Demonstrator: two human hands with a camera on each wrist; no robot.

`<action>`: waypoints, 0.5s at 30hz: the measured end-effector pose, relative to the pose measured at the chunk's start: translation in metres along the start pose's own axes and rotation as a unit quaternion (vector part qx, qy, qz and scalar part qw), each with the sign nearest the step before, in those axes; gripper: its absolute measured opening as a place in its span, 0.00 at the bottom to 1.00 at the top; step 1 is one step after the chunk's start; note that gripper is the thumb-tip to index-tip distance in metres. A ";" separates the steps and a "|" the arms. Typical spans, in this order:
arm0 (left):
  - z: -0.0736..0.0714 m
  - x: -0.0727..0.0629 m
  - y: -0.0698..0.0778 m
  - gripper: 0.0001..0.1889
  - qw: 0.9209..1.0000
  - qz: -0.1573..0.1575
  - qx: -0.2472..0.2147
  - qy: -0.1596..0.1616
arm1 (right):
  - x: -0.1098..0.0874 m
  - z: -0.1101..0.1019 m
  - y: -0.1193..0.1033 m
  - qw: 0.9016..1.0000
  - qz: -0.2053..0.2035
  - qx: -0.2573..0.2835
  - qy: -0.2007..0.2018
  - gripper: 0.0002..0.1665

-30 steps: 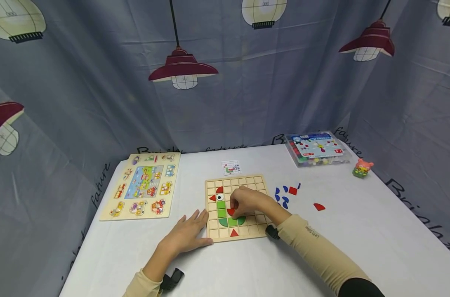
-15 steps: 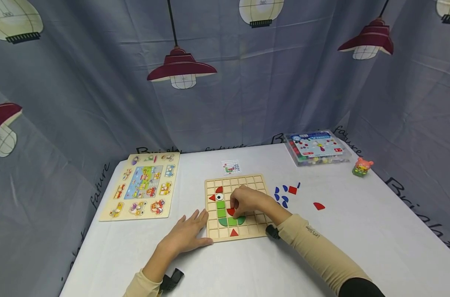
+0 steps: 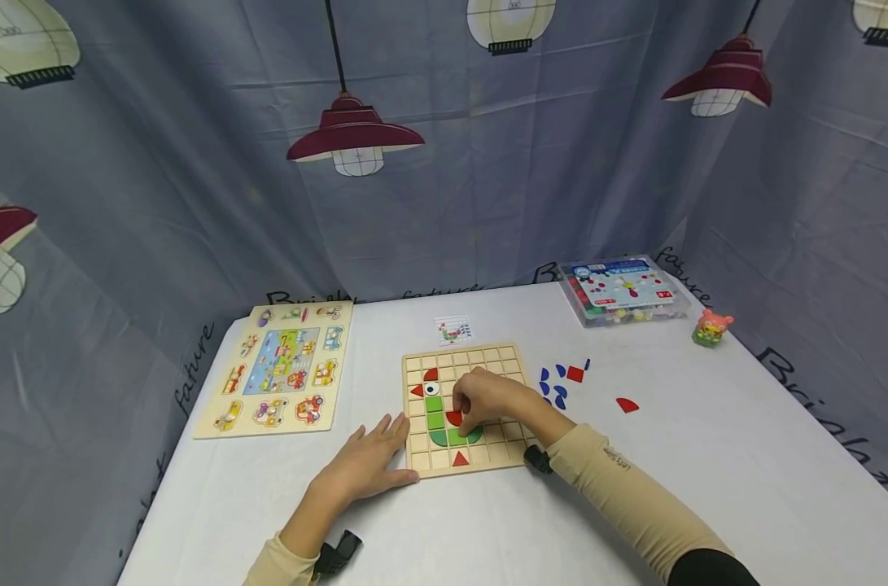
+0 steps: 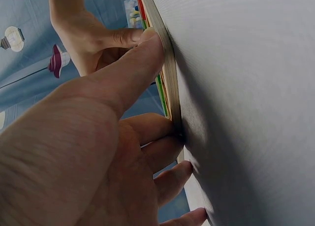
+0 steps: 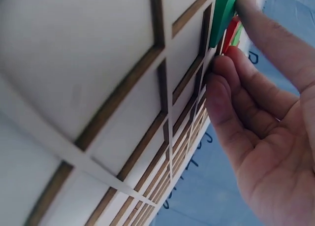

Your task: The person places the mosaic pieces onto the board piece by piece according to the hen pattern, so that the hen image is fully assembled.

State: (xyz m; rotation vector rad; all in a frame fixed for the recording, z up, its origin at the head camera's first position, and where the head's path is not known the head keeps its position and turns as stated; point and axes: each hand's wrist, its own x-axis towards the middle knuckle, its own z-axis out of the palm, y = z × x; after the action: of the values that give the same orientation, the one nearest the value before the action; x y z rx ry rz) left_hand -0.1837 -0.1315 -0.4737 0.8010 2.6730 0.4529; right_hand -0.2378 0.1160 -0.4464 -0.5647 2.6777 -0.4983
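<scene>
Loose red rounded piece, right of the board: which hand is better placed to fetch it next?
Probably the right hand: it is nearer the red rounded piece, though busy over the grid board. The left hand rests at the board's left edge, farther off.

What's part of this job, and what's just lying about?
Likely the job's:
square wooden grid board
flat red and green pieces on it
loose flat blue and red pieces
small white picture card

Likely lying about:
rectangular wooden picture puzzle
clear plastic box
pink-green toy
</scene>
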 end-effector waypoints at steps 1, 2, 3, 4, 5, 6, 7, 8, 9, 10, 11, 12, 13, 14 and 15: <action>0.000 0.000 0.000 0.45 1.000 0.000 -0.001 0.000 | 0.000 0.000 0.000 1.000 0.001 0.000 0.000 0.15; 0.000 0.000 0.000 0.45 1.000 -0.001 -0.002 0.001 | 0.000 0.001 0.001 1.000 0.000 0.001 0.000 0.15; 0.000 0.000 0.000 0.45 1.000 -0.001 -0.003 0.001 | -0.001 0.001 0.001 1.000 -0.001 0.003 0.001 0.16; 0.000 0.000 0.001 0.45 1.000 -0.002 -0.004 0.001 | -0.001 0.001 0.002 1.000 -0.003 0.005 0.002 0.16; 0.000 0.000 0.001 0.45 1.000 -0.001 -0.003 0.001 | -0.002 0.001 0.002 1.000 -0.005 0.008 0.002 0.16; 0.000 0.000 0.001 0.45 1.000 -0.001 -0.002 0.001 | -0.003 0.001 0.003 1.000 -0.006 0.010 0.003 0.16; 0.000 0.000 0.001 0.45 1.000 -0.001 -0.001 0.001 | -0.003 0.001 0.004 1.000 -0.008 0.012 0.005 0.16; 0.001 0.001 0.001 0.45 1.000 -0.001 0.001 0.001 | -0.004 0.001 0.004 1.000 -0.009 0.015 0.007 0.16; 0.000 0.000 0.001 0.45 1.000 -0.001 0.001 0.000 | -0.005 0.001 0.006 1.000 -0.009 0.018 0.009 0.16; 0.000 0.000 0.001 0.45 1.000 -0.002 0.002 0.000 | -0.006 0.001 0.007 1.000 -0.009 0.022 0.011 0.16; 0.000 0.000 0.001 0.45 1.000 -0.001 0.003 0.000 | -0.007 0.001 0.008 1.000 -0.008 0.027 0.013 0.16; 0.000 0.000 0.001 0.45 1.000 -0.001 0.003 0.001 | -0.008 0.000 0.010 0.999 -0.008 0.031 0.016 0.16; 0.000 0.000 0.001 0.45 1.000 -0.001 0.003 0.000 | -0.010 0.000 0.012 0.999 -0.009 0.036 0.019 0.15; -0.001 0.000 0.001 0.45 1.000 0.000 0.004 0.001 | -0.011 0.000 0.014 0.999 -0.008 0.041 0.022 0.15; -0.001 0.000 0.002 0.45 1.000 0.000 0.003 0.003 | -0.012 -0.001 0.015 0.999 -0.007 0.045 0.024 0.14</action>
State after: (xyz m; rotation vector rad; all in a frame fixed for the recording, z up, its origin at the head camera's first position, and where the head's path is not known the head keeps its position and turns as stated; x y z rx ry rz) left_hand -0.1831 -0.1307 -0.4721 0.8030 2.6803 0.4475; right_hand -0.2325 0.1348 -0.4487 -0.5535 2.6824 -0.6407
